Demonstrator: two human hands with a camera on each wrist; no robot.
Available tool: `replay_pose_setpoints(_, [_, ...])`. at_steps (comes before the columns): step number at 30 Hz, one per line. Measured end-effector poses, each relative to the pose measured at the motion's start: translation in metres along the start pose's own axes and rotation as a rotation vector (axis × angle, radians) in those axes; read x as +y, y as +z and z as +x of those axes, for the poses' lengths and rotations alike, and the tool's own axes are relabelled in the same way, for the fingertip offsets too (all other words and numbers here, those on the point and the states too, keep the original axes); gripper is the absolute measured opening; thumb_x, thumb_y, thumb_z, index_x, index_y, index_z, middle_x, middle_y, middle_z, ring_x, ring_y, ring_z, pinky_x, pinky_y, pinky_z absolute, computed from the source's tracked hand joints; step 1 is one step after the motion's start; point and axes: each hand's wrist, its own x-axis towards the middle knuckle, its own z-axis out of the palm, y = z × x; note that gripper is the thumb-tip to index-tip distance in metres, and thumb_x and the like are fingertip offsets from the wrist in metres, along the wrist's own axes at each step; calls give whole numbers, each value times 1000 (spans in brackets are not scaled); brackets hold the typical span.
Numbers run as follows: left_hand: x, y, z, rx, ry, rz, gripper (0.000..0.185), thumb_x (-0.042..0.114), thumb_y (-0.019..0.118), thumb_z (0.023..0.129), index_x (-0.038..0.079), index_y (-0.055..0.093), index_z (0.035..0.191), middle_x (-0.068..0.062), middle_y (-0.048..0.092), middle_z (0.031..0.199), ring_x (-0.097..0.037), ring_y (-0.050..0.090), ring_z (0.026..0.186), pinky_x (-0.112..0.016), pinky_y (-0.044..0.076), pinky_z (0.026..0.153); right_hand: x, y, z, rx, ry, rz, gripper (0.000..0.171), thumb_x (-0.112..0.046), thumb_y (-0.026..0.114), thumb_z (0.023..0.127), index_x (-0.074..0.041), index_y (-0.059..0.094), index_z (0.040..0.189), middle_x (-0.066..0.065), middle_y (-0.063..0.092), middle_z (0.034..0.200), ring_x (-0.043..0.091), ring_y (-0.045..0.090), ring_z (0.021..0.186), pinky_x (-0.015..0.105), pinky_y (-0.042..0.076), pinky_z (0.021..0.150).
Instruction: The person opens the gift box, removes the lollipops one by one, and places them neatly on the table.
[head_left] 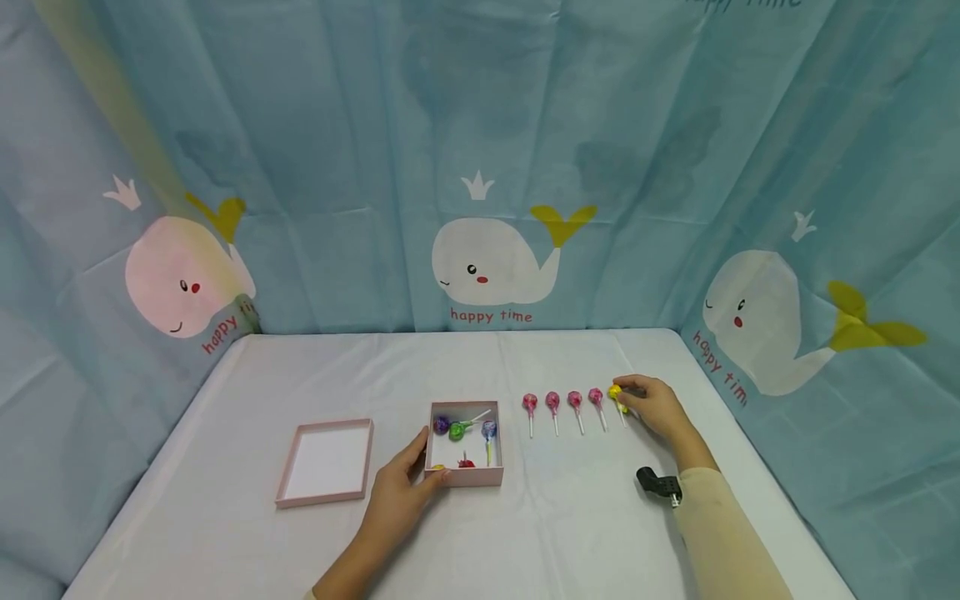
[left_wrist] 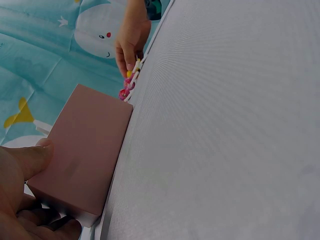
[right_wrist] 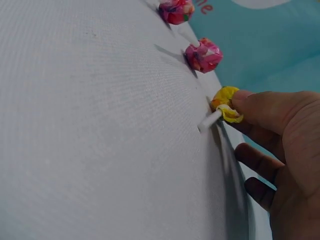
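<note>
My right hand (head_left: 655,406) pinches a yellow lollipop (right_wrist: 226,102) by its wrapped head, between thumb and fingers; its white stick points down toward the white cloth. To its left, several pink lollipops (head_left: 574,400) lie in a row, sticks toward me. My left hand (head_left: 400,490) grips the left side and near corner of a shallow pink box (head_left: 480,477), thumb on the front wall in the left wrist view. Inside the box lie a purple lollipop (head_left: 441,426), a green one (head_left: 457,431), a blue-purple one (head_left: 489,430), a red one and a bit of yellow, partly hidden by the front wall.
A pink box lid (head_left: 324,497) with a white inside lies left of my left hand. White cloth covers the table (head_left: 555,533). Blue curtains (head_left: 337,208) printed with whales rise behind and at both sides. A black wrist camera mount (head_left: 658,483) sits at my right sleeve.
</note>
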Motion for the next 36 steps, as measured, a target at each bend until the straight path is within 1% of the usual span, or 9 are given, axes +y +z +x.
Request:
replay_pose_setpoints(3, [0,-1,1,1,2,6,83,25,84,87,11,41,157,-9,41,161,-27,39,148,-34,42,114,-1,0,0,5,4,9,32,-25,66,103,-14,67,132,15,63,139,41,48,138,65,35,119])
replay_pose_setpoints(6, [0,-1,1,-1,-1,4,84,24,84,87,11,41,157,-10,41,161,-27,39,148,-34,42,114,-2,0,0,8,-12,11,32,-23,65,103,-13,67,133,16,63,139,42,48,137,65,36,118])
replay_pose_setpoints(10, [1,-2,0,0,-8,5,84,23,84,86,10,41,157,-10,41,160,-27,40,147,-34,42,114,-2,0,0,1,-29,13,32,-19,66,101,-12,67,132,17,62,140,43,46,139,66,34,118])
replay_pose_setpoints(16, [3,-2,-1,-2,-11,5,84,22,84,87,9,41,157,-10,41,161,-28,39,148,-35,42,114,-2,1,2,-5,-42,-19,31,-15,69,99,-13,69,130,17,63,140,45,44,141,68,32,119])
replay_pose_setpoints(22, [2,-2,-1,-1,-9,8,84,24,84,87,10,41,157,-9,40,161,-27,38,148,-35,41,115,-5,0,3,-3,-59,-33,32,-15,72,97,-12,71,128,17,63,139,44,46,139,67,33,119])
replay_pose_setpoints(27, [2,-2,0,-4,-9,2,84,24,84,86,10,40,157,-10,39,161,-28,38,148,-35,41,115,-7,-1,7,5,-102,-70,30,-14,73,96,-12,73,126,17,66,134,44,51,134,66,36,117])
replay_pose_setpoints(31, [2,-2,0,-5,-10,2,84,23,84,87,11,40,157,-10,39,161,-28,38,148,-34,42,114,-7,-2,8,19,-85,-89,30,-16,72,96,-9,72,124,19,66,131,42,56,127,65,41,113])
replay_pose_setpoints(36, [1,0,-1,4,5,13,84,24,84,86,10,41,157,-10,41,160,-28,40,147,-34,43,113,-6,-1,7,39,-48,-81,30,-18,73,95,-7,71,123,20,66,129,41,58,123,63,44,111])
